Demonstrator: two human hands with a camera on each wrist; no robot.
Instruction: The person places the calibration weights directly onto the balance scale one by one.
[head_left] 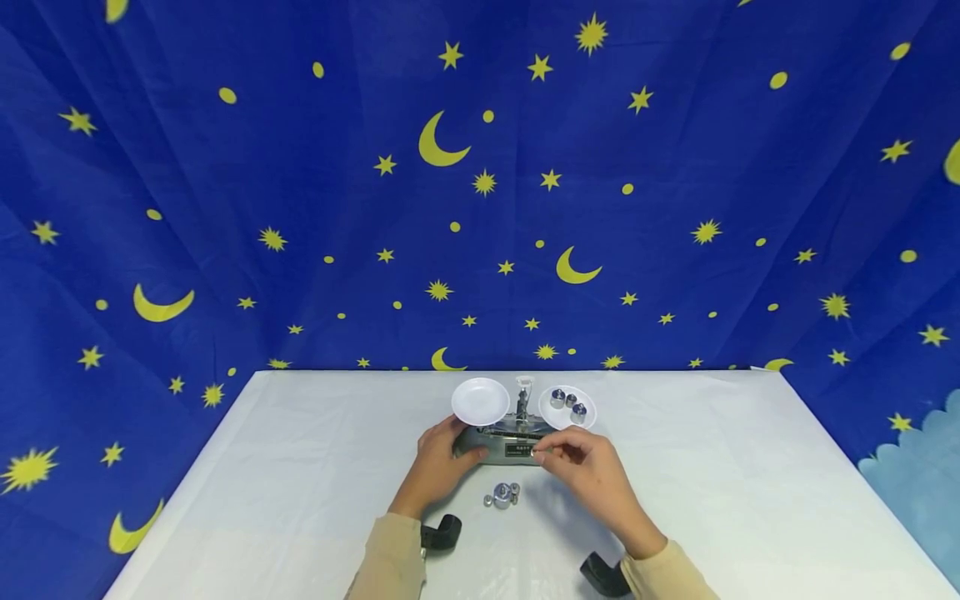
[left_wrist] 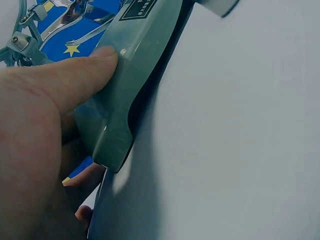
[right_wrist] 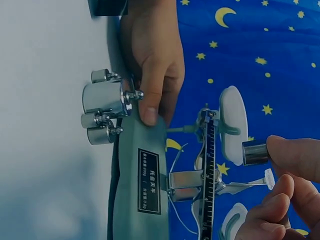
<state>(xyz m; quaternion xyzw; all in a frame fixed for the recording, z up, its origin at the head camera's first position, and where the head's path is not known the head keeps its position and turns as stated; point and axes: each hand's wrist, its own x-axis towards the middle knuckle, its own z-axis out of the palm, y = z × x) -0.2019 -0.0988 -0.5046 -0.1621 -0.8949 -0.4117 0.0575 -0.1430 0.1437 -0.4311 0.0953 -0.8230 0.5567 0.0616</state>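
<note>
A grey-green balance scale (head_left: pixel 487 455) stands on the table with two white pans. My left hand (head_left: pixel 435 467) grips the left end of its base, thumb (left_wrist: pixel 95 67) on the front and the other fingers round the back. My right hand (head_left: pixel 596 479) is in front of the base's right part, pinching a small metal weight (right_wrist: pixel 256 152) between thumb and fingertips. Three metal weights rest on the right pan (head_left: pixel 558 420); the left pan (head_left: pixel 480 402) is bare. Before the scale, a large weight (head_left: pixel 502 497) stands among several smaller ones.
White sheeting covers the table (head_left: pixel 300 483). Behind it hangs a blue cloth (head_left: pixel 337 200) with yellow moons and stars. Black camera mounts (head_left: pixel 442 533) sit by both wrists, and the scale's upright pointer (head_left: pixel 522 404) rises between the pans.
</note>
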